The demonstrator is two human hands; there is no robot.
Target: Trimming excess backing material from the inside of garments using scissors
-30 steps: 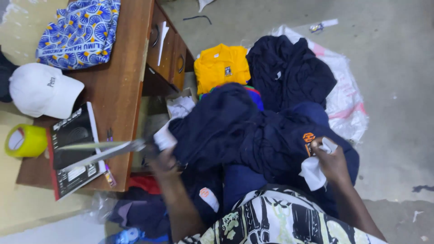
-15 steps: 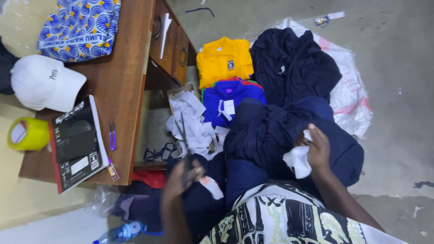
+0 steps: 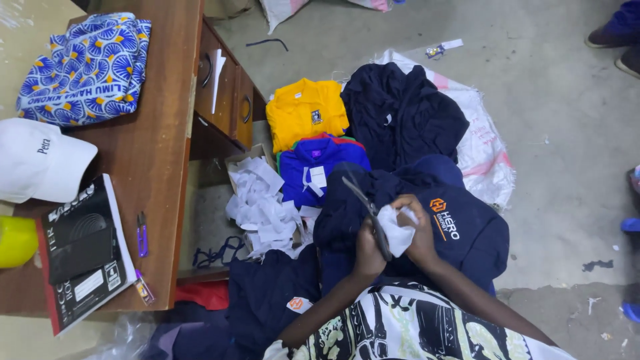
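Left hand [image 3: 369, 252]: closed around the handles of dark scissors [image 3: 365, 208], whose blades slant up and away toward the blue shirt
Right hand [image 3: 420, 230]: fingers curled tight on a crumpled white paper piece [image 3: 396, 230], pressed just beside the left hand
White paper piece: between the two hands, touching the scissors, above the navy garment
Navy garment [image 3: 460, 233]: spread over the person's lap, an orange and white logo showing right of the right hand
Shirts on the floor: a blue shirt [image 3: 320, 167] with a white tag, a yellow shirt [image 3: 305, 110] beyond it, a dark navy one [image 3: 400, 113] beside them on a white sack [image 3: 487, 147]
Paper scraps [image 3: 263, 210]: a white heap in a cardboard box left of the blue shirt
Tabletop [image 3: 160, 147]: brown wood, at the left, with drawers on its side
On the tabletop: a white cap [image 3: 40, 163], a folded blue patterned cloth [image 3: 87, 70], a black book [image 3: 83, 250], a small purple snipper [image 3: 142, 235] beside the book, a yellow roll [image 3: 15, 241] at the frame edge
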